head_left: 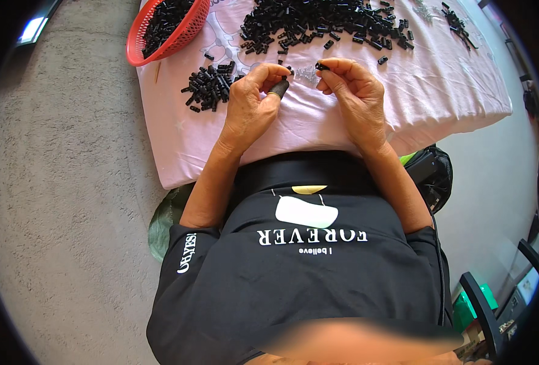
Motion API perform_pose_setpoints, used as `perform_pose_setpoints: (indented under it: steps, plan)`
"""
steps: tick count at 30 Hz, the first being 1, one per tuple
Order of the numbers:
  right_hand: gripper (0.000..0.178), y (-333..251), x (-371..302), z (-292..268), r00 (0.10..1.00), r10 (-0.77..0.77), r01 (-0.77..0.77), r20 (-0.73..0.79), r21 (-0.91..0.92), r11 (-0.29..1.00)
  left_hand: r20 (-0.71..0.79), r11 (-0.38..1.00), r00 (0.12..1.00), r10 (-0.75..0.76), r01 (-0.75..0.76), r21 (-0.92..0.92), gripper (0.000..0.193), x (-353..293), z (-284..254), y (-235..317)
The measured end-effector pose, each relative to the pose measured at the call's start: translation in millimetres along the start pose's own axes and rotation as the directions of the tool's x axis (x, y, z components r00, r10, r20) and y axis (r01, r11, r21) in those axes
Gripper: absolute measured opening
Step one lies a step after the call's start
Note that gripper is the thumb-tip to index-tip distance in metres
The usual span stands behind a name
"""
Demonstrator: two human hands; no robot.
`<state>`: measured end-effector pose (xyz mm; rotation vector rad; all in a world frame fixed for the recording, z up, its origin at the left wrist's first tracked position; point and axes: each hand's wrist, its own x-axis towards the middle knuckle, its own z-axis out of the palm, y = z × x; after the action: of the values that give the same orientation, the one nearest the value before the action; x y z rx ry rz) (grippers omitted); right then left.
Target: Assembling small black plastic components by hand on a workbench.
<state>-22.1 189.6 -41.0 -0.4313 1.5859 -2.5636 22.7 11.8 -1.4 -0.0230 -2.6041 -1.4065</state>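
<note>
Pinching a small black piece (322, 66) between thumb and forefinger, my right hand (355, 97) keeps its grip clamped on it, raised just off the cloth so the end faces across toward the other hand. My left hand (254, 100) has its fingertips drawn together at about 9 o'clock from that piece; something tiny and dark sits at the tips, though I cannot tell exactly what. A dark finger cot (278, 89) covers one left fingertip, I judge for traction on small parts. Both wrists rest on the pink cloth (439, 91) over the worktop, which steadies the fine work.

Outward from the hands, a small sorted heap of black pieces (210, 87) lies at 9 o'clock, close to the left hand. The big loose pile (324, 24) spreads at 12 o'clock, within easy reach. A red basket (167, 29), partly filled with more pieces, sits at 10 o'clock on the worktop's corner.
</note>
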Motion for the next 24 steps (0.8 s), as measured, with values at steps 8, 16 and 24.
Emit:
perform_pose_setpoints:
  steps: [8,16,24]
  plan:
    - [0.016,-1,0,1,1.0,0.013,-0.013,-0.015,-0.03,0.999,0.02,0.948,0.993,-0.118,0.119,-0.294,0.017,3,-1,1]
    - [0.017,-1,-1,-2,0.999,-0.017,0.017,0.041,-0.022,1.0,-0.022,0.982,0.998,-0.055,0.05,-0.184,0.019,3,-5,-3]
    - [0.019,-4,-2,0,0.996,0.055,-0.053,0.068,-0.027,0.998,0.053,0.957,0.995,-0.083,0.094,-0.274,0.013,2,0,9]
